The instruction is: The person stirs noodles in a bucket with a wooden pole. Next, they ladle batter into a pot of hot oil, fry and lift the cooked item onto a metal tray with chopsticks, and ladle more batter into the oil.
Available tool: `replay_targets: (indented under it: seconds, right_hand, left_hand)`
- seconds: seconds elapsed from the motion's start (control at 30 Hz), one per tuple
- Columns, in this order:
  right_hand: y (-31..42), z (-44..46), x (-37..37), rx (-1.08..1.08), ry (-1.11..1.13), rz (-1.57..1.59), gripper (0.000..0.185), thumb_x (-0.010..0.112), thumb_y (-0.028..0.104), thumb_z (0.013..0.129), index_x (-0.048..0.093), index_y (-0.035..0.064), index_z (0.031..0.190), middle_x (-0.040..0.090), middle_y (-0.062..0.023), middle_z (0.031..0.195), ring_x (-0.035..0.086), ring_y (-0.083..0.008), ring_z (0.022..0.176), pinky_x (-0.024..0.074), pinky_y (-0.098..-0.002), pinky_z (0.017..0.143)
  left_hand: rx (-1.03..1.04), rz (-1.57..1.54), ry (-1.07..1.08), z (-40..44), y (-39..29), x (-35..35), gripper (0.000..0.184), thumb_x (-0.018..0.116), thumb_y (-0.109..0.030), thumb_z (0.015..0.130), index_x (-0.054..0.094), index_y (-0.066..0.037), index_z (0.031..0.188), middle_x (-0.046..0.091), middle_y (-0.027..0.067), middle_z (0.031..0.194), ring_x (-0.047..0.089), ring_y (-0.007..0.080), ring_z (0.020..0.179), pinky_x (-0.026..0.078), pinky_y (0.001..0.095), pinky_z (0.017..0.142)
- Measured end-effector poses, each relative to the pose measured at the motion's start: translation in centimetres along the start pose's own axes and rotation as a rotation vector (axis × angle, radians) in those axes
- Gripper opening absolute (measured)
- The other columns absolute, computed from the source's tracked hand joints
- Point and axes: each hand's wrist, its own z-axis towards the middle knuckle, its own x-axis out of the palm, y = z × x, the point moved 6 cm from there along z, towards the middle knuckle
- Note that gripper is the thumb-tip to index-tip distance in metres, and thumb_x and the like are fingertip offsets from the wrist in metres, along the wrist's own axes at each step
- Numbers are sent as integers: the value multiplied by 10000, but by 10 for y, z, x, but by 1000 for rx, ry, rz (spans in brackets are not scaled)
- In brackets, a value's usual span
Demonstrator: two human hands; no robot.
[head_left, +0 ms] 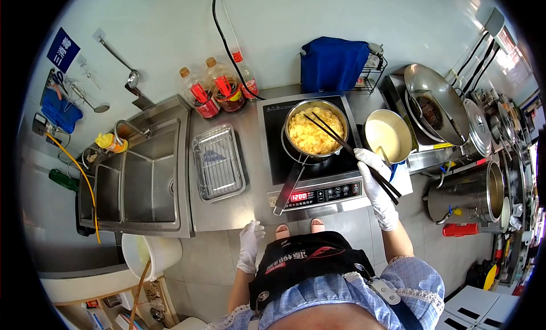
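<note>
My right hand (376, 186), in a white glove, is closed around a pair of long dark chopsticks (333, 135). Their tips reach into a steel saucepan (288, 115) full of lumpy yellow food (315, 131) that looks like scrambled egg. The saucepan stands on a black induction cooker (276, 162) with a lit red display, its handle (290, 186) pointing toward me. Just right of the cooker, beside my right hand, is a pot of pale yellow liquid (387, 135) with a utensil in it. My gloved left hand (250, 246) hangs by the counter's front edge, open and holding nothing.
A wire rack in a metal tray (219, 162) lies left of the cooker, before several sauce bottles (227, 91). Farther left is a double sink (149, 179), with a white bucket (133, 256) below. A large wok (438, 105) and a steel stockpot (466, 193) stand at right.
</note>
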Motion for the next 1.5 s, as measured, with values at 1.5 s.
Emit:
replay_targets:
  seconds: [1.5]
  right_hand:
    - [27, 21, -20, 106, -64, -73, 133, 601, 9, 782, 639, -26, 904, 645, -125, 929, 602, -217, 902, 447, -316, 858]
  left_hand:
    - [423, 269, 437, -11, -119, 126, 266, 496, -242, 924, 549, -35, 1084, 598, 11, 826, 557, 69, 683, 450, 183, 571]
